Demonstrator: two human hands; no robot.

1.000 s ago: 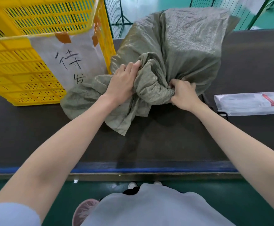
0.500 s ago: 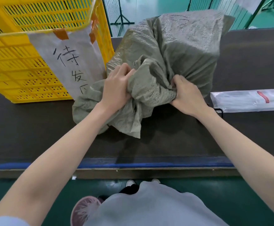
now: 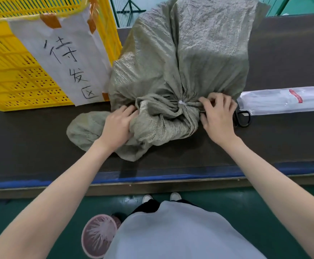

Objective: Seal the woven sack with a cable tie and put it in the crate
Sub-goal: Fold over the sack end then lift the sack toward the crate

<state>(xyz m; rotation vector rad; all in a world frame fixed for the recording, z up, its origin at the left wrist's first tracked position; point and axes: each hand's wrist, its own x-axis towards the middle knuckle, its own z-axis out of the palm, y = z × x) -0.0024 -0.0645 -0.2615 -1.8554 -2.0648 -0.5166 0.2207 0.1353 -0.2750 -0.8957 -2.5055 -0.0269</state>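
Single head view, looking steeply down, close over table (image 3: pixel 30 146)

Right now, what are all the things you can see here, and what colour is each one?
woven sack: one, grey-green, on the table, neck gathered
cable tie: one, white, around the sack's neck
crate: one, yellow, left on the table
paper sign: one, white, taped to the crate
packet: one, clear white, right of the sack
scissors: one, black handles, beside the packet
table: one, dark, blue front edge
left hand: grips the sack's loose top
right hand: fingers pinch the neck
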